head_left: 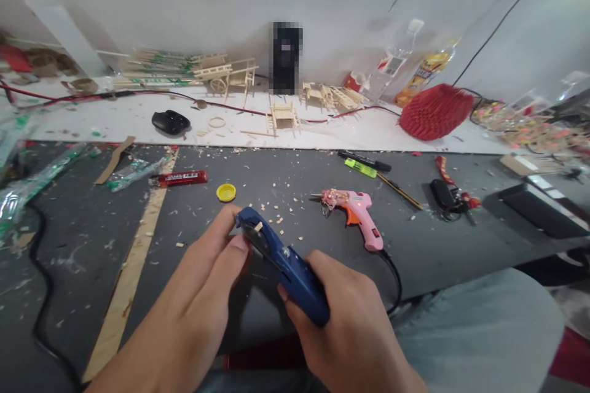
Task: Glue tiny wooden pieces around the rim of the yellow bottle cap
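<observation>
Your right hand point(343, 304) wraps its fingers firmly around the blue hand tool point(297, 273); at its far end your left hand point(207, 276) bunches its fingers, hold unclear. Right of it lies the pink glue gun point(362, 207).

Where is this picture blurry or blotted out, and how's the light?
Head view, upper middle: a dark object is pixelated; head view, far right: the pale pile looks smeared; head view, top right: the wall glows brighter; head view, center: the blue tool looks fairly sharp.
</observation>
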The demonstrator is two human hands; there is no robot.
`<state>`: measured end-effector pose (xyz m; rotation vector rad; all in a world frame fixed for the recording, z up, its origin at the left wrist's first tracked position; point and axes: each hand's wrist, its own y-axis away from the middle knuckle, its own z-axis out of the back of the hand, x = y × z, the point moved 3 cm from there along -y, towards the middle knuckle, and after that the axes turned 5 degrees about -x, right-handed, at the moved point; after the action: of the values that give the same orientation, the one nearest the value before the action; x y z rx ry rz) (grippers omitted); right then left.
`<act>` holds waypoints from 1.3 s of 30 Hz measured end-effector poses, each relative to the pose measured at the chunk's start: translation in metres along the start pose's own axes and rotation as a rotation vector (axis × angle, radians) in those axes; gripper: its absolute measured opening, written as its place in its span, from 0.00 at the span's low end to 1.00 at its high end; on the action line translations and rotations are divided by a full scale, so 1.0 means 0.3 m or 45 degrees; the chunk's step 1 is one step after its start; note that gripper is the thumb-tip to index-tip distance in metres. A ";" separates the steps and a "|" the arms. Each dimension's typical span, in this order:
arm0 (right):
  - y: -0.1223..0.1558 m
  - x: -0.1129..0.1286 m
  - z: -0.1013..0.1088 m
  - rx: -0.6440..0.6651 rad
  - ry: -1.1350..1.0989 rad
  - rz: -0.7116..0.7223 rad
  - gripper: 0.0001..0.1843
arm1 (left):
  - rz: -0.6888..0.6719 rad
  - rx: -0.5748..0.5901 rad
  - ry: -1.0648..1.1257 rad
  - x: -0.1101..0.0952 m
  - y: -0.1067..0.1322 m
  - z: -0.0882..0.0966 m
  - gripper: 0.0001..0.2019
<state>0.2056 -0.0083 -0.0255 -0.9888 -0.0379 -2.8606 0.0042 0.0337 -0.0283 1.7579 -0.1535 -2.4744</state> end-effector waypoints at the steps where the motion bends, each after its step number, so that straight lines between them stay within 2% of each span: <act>1: 0.000 0.003 0.004 0.000 -0.015 0.003 0.07 | -0.031 0.011 -0.029 -0.016 0.000 0.000 0.20; 3: 0.000 0.004 0.011 -0.001 -0.038 0.003 0.07 | -0.133 0.080 -0.101 -0.048 0.000 -0.004 0.21; 6: 0.002 0.002 0.016 0.025 -0.076 -0.003 0.06 | -0.248 0.088 -0.169 -0.080 -0.006 -0.006 0.23; 9: 0.007 0.003 0.016 0.056 -0.092 -0.006 0.06 | -0.297 0.077 -0.216 -0.095 -0.012 -0.009 0.22; 13: 0.007 0.013 0.022 -0.015 -0.107 0.018 0.05 | -0.334 0.087 -0.223 -0.100 -0.013 -0.010 0.22; 16: 0.002 0.019 0.028 0.002 -0.103 -0.005 0.05 | -0.353 0.088 -0.233 -0.095 -0.012 -0.009 0.22; 26: 0.003 0.020 0.026 0.058 -0.163 -0.085 0.07 | -0.328 0.117 -0.226 -0.108 -0.021 -0.015 0.20; 33: -0.008 0.003 0.025 0.086 -0.077 -0.111 0.08 | -0.260 0.180 -0.223 -0.069 -0.034 -0.023 0.21; 36: -0.013 -0.015 0.011 0.083 -0.018 -0.169 0.09 | -0.208 0.182 -0.184 -0.047 -0.035 -0.025 0.22; 39: -0.022 -0.024 -0.004 0.070 0.067 -0.202 0.09 | -0.070 0.121 -0.016 -0.029 -0.032 -0.021 0.18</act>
<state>0.2098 -0.0010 -0.0308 -0.9395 -0.1980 -3.0088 0.0128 0.0441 -0.0237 1.8063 -0.2310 -2.5574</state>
